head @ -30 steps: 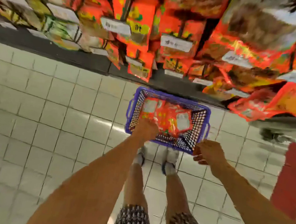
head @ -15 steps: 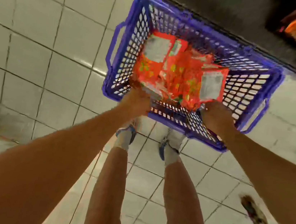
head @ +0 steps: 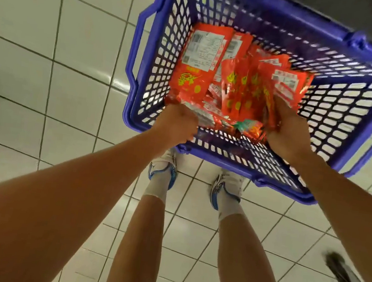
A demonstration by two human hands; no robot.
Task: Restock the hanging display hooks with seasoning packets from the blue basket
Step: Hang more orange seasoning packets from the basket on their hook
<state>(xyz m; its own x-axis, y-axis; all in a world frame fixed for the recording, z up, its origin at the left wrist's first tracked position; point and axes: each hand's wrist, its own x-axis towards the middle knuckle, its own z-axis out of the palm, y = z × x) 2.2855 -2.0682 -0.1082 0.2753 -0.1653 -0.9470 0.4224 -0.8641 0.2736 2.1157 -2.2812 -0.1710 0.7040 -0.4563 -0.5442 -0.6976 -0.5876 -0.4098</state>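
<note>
a person's hands are reaching into the blue basket (head: 359, 130), the left hand (head: 176, 123) clenching the near ends of the red seasoning packets (head: 239, 88) while the right hand (head: 287, 133) is grasping the upright bundle, long axes pointing away.

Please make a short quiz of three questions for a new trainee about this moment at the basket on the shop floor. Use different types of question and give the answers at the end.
1. True or false: the blue basket stands on the tiled floor, in front of the person's shoes.
2. Multiple choice: where is the left hand?
A. on the basket's side handle
B. at the near edge of the seasoning packets, fingers curled
C. flat on the floor
3. Fill in: the right hand touches the ______ side of the packet pile.

Key
1. True.
2. B.
3. Right. Whether it has fully gripped a packet cannot be told.
</note>
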